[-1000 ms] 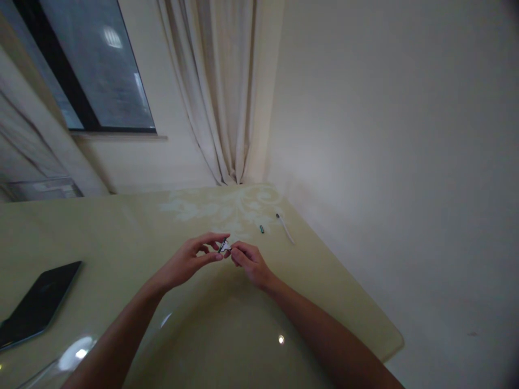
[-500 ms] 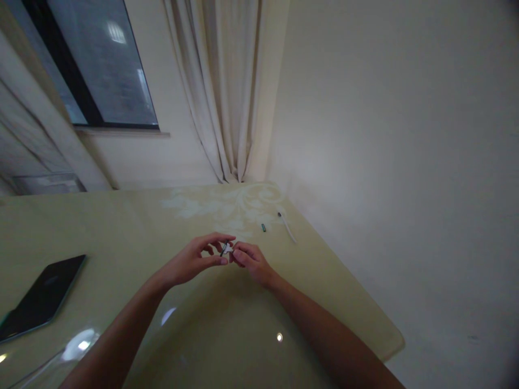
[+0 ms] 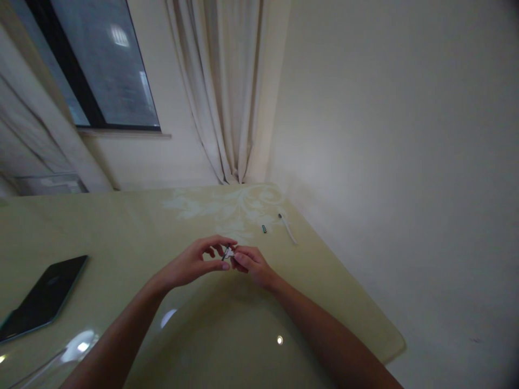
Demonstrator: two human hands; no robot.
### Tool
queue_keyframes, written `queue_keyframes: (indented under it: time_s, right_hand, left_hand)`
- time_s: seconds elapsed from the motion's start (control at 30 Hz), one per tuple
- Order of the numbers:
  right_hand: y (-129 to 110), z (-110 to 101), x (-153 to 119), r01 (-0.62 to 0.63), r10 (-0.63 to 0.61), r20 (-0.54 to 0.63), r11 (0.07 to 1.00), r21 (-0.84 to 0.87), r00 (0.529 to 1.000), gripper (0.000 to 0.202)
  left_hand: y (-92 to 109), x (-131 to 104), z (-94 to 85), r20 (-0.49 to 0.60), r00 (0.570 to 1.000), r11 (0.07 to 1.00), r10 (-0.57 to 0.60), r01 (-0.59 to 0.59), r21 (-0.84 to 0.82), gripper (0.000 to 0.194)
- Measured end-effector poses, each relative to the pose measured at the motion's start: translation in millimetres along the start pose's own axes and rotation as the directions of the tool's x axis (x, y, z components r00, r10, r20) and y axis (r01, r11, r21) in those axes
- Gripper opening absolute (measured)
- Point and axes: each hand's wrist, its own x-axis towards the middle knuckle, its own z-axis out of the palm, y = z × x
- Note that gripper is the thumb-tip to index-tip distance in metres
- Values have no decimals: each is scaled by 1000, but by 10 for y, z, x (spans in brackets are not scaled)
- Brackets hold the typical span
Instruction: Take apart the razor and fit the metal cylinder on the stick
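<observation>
A small white piece with a thin dark edge (image 3: 229,252) is held between my two hands above the table. My left hand (image 3: 190,263) grips its dark edge between thumb and forefinger, with the other fingers curled loosely behind. My right hand (image 3: 253,265) pinches the white side, its fingers closed and partly hiding the piece. The piece is too small for me to tell its kind. Beyond my right hand lies a tiny dark green rectangular part (image 3: 264,229). Beside that rests a thin white strip with a dark tip (image 3: 288,231).
The glossy pale table (image 3: 133,227) has a rounded corner at the right and runs along a plain wall (image 3: 397,162). A dark flat tablet-like device (image 3: 44,296) lies at the left. Curtains (image 3: 231,108) and a window (image 3: 105,65) stand behind.
Both hands and the piece sit very slightly lower and further right in the view, as the whole scene shifts a little. The grip looks the same.
</observation>
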Motion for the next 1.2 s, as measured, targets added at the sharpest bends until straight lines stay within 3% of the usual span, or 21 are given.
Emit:
queue_keyframes:
  time_s: [0.63,1.2]
  right_hand:
    - [-38,4,3,-63,63,-38,998,0,997,57]
    - [-59,-8,14,-50,49,-50,999,-22,998,57]
  left_hand:
    - [39,2,15,15,998,998,59,-59,29,39]
    - [72,13,26,8,997,997,79,-79,10,37]
